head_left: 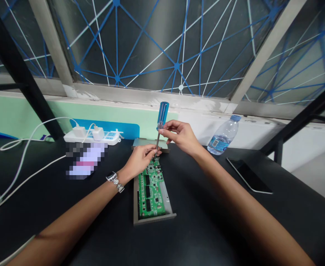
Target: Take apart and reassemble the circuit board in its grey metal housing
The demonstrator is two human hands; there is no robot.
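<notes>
A screwdriver (pixel 163 112) with a clear blue handle stands nearly upright over the far end of a green circuit board (pixel 153 188). The board lies in a grey metal tray-like casing (pixel 136 207) on the black table. My right hand (pixel 181 136) is closed, its fingertips pinching the lower end of the handle. Lower down, my left hand (pixel 141 159), with a silver watch (pixel 112 177) on its wrist, has its thumb and fingers closed around the shaft close to the board. The screwdriver's tip is hard to make out near the fingers.
Behind the board lies a flat grey metal piece (pixel 151 143). A white power strip (pixel 109 137) with plugged-in chargers and cables stands at the back left, near a pixelated item (pixel 87 162). On the right are a water bottle (pixel 222 138) and a phone (pixel 248 175).
</notes>
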